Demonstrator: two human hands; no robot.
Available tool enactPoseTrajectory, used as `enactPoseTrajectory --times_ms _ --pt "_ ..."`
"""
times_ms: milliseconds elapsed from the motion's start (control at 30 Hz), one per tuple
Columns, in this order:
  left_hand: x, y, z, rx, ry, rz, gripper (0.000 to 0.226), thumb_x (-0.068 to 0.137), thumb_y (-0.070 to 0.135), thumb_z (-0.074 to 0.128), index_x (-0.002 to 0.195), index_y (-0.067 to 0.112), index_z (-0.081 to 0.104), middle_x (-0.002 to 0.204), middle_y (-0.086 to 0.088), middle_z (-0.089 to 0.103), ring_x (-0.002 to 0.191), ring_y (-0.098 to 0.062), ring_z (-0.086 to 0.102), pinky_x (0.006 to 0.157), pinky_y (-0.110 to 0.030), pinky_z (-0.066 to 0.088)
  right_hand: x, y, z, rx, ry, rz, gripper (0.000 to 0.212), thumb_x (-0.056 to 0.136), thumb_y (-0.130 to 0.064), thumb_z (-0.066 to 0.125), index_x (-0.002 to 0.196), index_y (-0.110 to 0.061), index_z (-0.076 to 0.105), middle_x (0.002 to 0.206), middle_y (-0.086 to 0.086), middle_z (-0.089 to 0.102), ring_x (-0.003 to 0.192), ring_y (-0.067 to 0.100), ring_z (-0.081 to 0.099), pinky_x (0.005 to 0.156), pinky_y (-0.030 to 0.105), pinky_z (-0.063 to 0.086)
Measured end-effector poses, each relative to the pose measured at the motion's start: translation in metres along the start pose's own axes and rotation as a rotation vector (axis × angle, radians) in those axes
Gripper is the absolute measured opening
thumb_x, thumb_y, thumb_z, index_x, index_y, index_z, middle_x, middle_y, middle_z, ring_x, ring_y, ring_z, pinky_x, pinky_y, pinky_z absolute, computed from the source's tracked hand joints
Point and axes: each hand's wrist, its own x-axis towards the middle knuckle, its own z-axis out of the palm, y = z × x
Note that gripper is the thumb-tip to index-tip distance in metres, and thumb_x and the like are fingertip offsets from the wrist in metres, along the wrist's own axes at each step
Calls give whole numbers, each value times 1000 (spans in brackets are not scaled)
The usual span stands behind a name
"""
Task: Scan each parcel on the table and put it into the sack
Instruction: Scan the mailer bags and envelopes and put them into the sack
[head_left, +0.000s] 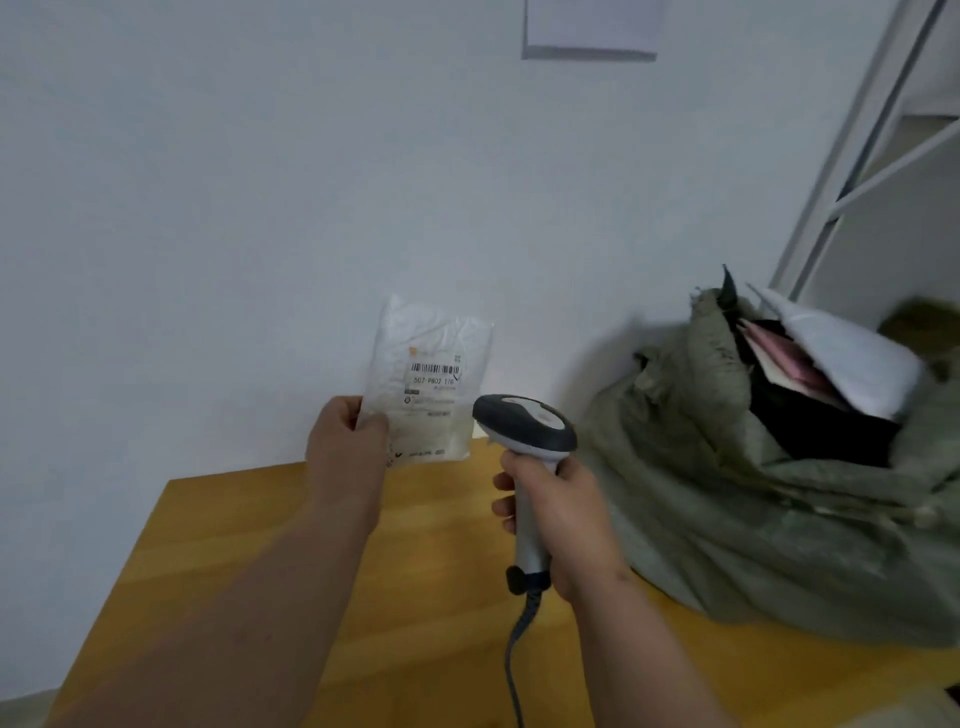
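Observation:
A small white plastic parcel (428, 382) with a barcode label stands upright above the far edge of the wooden table (415, 571). My left hand (345, 447) pinches its lower left corner. My right hand (563, 512) grips the handle of a grey barcode scanner (524, 423), whose head sits just right of the parcel, level with its lower part. To the right lies a green woven sack (753, 519) with its mouth open; white, pink and dark parcels show inside.
A white wall rises right behind the table. A white metal shelf frame (852, 156) stands at the far right behind the sack. The scanner's grey cable (517, 654) runs down over the table towards me.

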Motion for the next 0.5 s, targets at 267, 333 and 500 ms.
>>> enactPoseTrajectory --times_ms 267,333,500 --pt "-51 99 129 -41 47 458 19 92 11 51 100 22 65 92 8 68 88 -15 66 80 -35 55 -4 -68 -131 89 164 -191 11 88 -22 67 92 -12 68 81 9 70 65 19 64 65 36 54" --pt "-69 114 165 -31 16 607 28 94 8 50 112 17 70 105 6 71 97 -11 66 88 -28 54 -2 -79 -170 131 253 -221 9 89 -23 67 88 -14 67 77 8 69 67 21 64 68 39 56" --pt "-100 133 230 112 -72 1068 40 80 -9 51 108 9 74 107 1 71 99 -14 69 89 -25 55 1 -100 -245 233 423 -268 15 90 -28 69 98 -16 66 80 1 72 60 11 66 55 27 53"
